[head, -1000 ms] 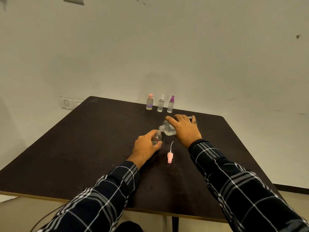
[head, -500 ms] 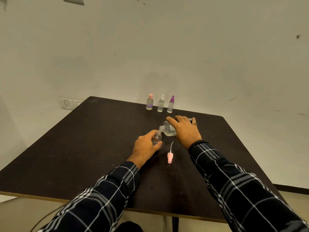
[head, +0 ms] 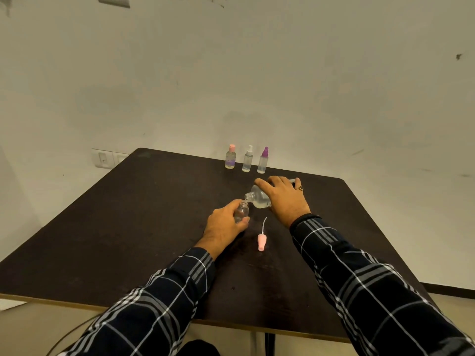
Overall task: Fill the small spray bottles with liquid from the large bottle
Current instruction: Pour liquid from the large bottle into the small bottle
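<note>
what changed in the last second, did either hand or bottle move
Nothing visibly moved. The right hand keeps the large bottle tipped at the mouth of the small bottle that the left hand grips; the pink spray cap lies where it was.

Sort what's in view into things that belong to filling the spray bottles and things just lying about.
Part of the job:
large bottle, tilted in the right hand
open small bottle, held by the left hand
pink spray top, lying on the table
pink-capped bottle, white-capped bottle, purple-capped bottle, at the far edge

Just there:
low switch plate
high wall plate
</note>
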